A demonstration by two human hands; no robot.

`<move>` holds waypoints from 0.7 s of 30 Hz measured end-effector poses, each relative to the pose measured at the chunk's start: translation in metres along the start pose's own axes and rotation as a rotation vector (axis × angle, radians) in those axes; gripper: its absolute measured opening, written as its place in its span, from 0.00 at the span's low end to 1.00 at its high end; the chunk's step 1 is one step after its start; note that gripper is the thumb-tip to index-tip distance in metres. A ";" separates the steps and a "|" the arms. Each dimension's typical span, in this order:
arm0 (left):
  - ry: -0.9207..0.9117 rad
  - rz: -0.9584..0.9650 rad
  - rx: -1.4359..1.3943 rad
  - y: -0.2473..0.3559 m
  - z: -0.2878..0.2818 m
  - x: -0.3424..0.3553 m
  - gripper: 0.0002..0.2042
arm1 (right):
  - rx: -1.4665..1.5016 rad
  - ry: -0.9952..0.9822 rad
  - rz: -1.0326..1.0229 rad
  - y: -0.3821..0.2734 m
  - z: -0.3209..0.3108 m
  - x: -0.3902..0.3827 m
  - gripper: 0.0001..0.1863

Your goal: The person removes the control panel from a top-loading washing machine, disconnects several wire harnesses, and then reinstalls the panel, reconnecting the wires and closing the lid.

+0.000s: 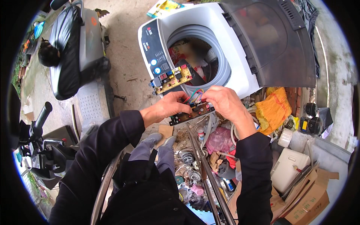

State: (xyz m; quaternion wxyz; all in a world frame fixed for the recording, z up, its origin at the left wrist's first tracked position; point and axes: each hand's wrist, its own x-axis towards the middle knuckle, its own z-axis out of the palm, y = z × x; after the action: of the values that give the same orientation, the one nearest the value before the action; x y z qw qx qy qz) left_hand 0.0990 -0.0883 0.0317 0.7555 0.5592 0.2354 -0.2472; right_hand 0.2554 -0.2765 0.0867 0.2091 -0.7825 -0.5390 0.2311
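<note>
My left hand (168, 107) is closed on the left part of a dark brown circuit board (192, 114), its thumb and fingers at the board's upper edge. Coloured wires (196, 96) in red, green, blue and yellow rise from this board. At its right end, the pinched fingers of my right hand (227, 104) are on the wires; the fingertips partly hide the connector. Just beyond, a tan circuit board (173, 80) with displays and buttons rests against the control panel (154, 48) of a white top-loading washing machine (240, 63).
The machine's dark see-through lid (273, 45) stands open to the right. Metal rails (204, 157) run below my hands, above coiled cables, bags and scrap. An orange sack (275, 108) and cardboard boxes (309, 198) are on the right. A scooter (75, 56) stands at left.
</note>
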 end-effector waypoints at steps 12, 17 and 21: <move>0.091 0.183 0.467 0.006 0.008 -0.015 0.29 | -0.240 0.018 -0.084 -0.006 0.009 0.004 0.05; 0.191 0.158 0.863 0.017 0.017 -0.020 0.33 | -0.205 -0.003 -0.020 -0.006 0.014 0.004 0.02; 0.157 0.198 0.885 0.020 0.010 -0.016 0.33 | -0.079 0.086 -0.010 0.003 0.019 -0.001 0.02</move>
State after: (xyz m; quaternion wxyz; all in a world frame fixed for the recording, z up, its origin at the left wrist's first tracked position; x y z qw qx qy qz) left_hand 0.1010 -0.0914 0.0591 0.4439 0.8649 0.1090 -0.2074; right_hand 0.2460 -0.2769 0.0704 0.2023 -0.7965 -0.5423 0.1749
